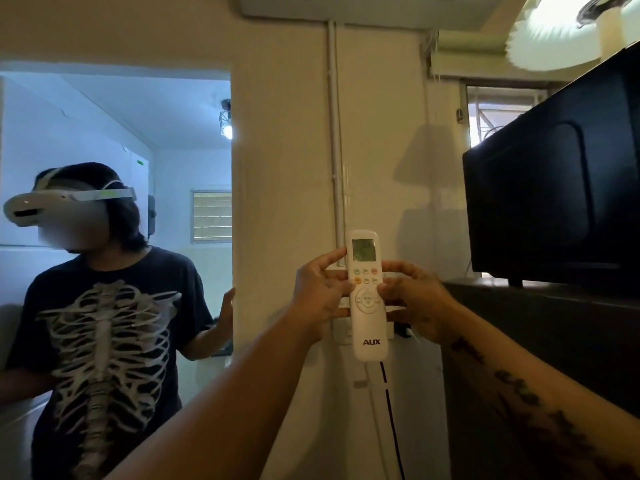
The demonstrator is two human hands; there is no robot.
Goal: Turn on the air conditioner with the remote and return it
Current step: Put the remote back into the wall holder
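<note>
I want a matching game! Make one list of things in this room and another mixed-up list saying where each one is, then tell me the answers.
Things:
1. remote
2. air conditioner
3. television
4. person in a skeleton shirt

Places:
A. standing in the doorway on the left
B. high on the wall at the top
C. held between the left hand and right hand
D. on the dark cabinet at the right

Pairs: 1-C, 2-B, 3-D, 4-A
</note>
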